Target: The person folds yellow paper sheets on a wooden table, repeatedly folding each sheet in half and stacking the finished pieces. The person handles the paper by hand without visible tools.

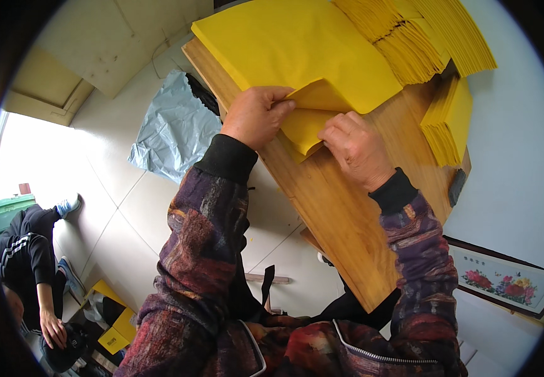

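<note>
- My left hand (256, 115) pinches the folded-over corner of a yellow paper sheet (309, 107) at the near edge of the wooden table (341, 213).
- My right hand (355, 147) presses down on the fold, fingers bent onto the paper, thumb tucked at its edge.
- The sheet lies atop a broad yellow pile (290, 41).
- Fanned stacks of folded yellow paper (413, 38) sit beyond; another stack (449, 119) sits right.
- A grey plastic bag (174, 129) lies open on the floor; I cannot tell its contents.
</note>
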{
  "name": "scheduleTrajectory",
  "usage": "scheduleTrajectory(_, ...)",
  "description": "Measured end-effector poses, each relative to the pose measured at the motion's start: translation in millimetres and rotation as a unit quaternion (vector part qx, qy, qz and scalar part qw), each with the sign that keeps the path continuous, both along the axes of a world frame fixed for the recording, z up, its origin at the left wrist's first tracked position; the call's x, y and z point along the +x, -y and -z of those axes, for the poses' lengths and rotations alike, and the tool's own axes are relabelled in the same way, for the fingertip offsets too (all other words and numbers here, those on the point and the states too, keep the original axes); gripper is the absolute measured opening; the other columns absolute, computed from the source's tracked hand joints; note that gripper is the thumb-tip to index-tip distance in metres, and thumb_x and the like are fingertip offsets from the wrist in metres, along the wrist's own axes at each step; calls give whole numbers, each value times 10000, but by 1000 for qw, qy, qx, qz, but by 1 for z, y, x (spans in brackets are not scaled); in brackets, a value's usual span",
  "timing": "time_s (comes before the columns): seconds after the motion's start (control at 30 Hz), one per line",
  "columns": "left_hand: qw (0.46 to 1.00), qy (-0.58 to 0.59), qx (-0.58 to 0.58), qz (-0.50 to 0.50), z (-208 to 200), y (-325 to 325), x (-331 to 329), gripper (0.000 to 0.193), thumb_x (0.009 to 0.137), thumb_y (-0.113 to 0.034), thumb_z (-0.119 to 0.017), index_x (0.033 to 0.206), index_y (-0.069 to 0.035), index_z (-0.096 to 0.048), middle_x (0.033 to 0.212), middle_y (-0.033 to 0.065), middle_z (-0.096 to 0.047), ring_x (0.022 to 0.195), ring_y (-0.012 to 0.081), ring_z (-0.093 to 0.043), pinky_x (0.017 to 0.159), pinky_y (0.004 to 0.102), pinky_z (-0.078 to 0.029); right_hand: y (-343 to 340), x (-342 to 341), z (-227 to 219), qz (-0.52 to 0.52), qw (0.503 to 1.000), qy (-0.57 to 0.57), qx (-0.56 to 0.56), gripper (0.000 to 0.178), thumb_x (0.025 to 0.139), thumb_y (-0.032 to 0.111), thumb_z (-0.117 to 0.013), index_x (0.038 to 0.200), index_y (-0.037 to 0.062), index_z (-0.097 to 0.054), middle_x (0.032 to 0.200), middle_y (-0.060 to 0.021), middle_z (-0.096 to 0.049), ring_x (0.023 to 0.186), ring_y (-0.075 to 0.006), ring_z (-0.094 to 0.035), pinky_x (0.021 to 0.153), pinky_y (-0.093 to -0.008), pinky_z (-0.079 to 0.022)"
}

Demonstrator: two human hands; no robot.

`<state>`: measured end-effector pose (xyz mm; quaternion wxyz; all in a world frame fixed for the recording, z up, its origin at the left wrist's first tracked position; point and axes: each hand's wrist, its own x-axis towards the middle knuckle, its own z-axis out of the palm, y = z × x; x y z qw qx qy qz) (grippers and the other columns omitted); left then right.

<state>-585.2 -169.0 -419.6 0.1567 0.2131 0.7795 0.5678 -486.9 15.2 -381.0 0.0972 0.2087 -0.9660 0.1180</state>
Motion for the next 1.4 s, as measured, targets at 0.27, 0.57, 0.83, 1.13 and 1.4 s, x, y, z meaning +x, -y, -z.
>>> scheduleTrajectory(0.27, 1000, -2, 2, 3, 1, -1, 0, 242, 841, -169, -612, 1038, -36, -657, 888, 186, -663, 829, 311, -647, 738, 338, -499, -7, -15, -8, 21, 988, 100, -117, 95, 741, 37, -650, 770, 33, -560, 773, -106, -562, 775, -297, -558, 666, -370, -462)
scheduleTrajectory(0.57, 999, -26, -25, 21, -1, 1, -1, 262, 890, -159, -589, 1078, 19, -628, 882, 129, -687, 800, 178, -638, 742, 280, -489, -20, -29, -22, 27, 939, 255, -229, 139, 778, 69, -665, 744, 1, -547, 717, -92, -543, 650, -175, -533, 595, -284, -430)
scheduleTrajectory(0.83, 999, -33, -17, 22, -3, 1, 0, 250, 878, -171, -582, 1053, -1, -636, 860, 164, -667, 792, 254, -636, 723, 320, -486, -24, -35, -22, 43, 928, 267, -256, 154, 839, 101, -627, 756, -6, -552, 685, -73, -509, 628, -145, -495, 581, -276, -411)
scheduleTrajectory(1.13, 998, 14, 49, 46, 4, 2, -3, 267, 851, -204, -610, 1031, -10, -647, 845, 184, -661, 771, 295, -644, 703, 352, -490, -8, -37, -22, 113, 965, 76, -223, 143, 861, 86, -601, 762, -4, -550, 668, -78, -525, 620, -154, -495, 581, -267, -401)
scheduleTrajectory(1.4, 999, -44, -21, 23, 5, 1, -2, 287, 881, -165, -606, 1100, 19, -625, 892, 99, -686, 801, 137, -617, 746, 277, -487, -1, -17, -25, 90, 982, -108, -127, 77, 795, 33, -633, 843, 12, -577, 782, -120, -578, 703, -281, -564, 636, -331, -458)
